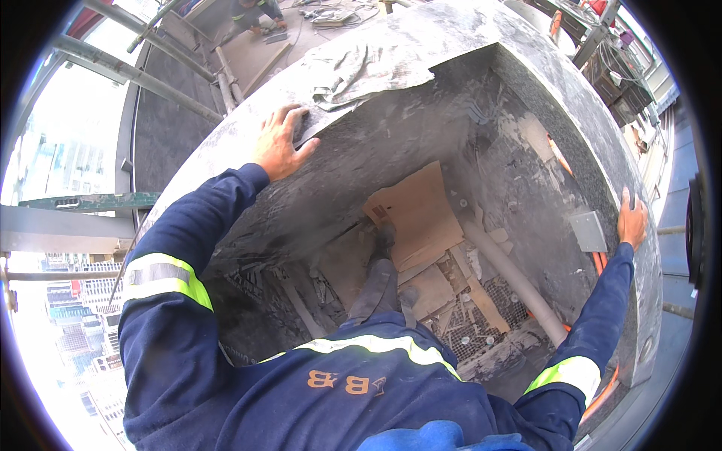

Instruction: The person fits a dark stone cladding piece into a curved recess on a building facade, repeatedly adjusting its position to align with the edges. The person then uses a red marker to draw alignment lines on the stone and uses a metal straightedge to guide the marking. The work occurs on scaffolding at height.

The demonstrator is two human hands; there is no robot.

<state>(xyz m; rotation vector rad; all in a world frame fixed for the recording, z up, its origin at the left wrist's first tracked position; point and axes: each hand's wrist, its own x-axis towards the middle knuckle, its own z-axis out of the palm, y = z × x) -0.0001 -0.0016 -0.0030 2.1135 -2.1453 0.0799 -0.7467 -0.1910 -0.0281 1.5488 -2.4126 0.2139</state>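
My left hand (286, 143) lies with fingers spread on the far-left rim of a dusty grey walled pit (218, 161), its thumb apart and nothing held. Over on the right, my right hand (632, 219) rests on the top of the opposite wall, fingers stretched out and empty. A crumpled, dusty cloth (368, 71) is draped on the rim just beyond my left hand. Below me, one boot (383, 239) is down by a brown cardboard sheet (417, 214) inside the pit. Where my other foot stands is hard to make out.
A grey pipe (519, 282) slants along the pit bottom among wood scraps and rubble. A small grey plate (587, 231) sits on the right wall above orange tubing (599, 261). Scaffold poles (143, 79) cross at left, above a city far below. Another person (252, 15) crouches at the back.
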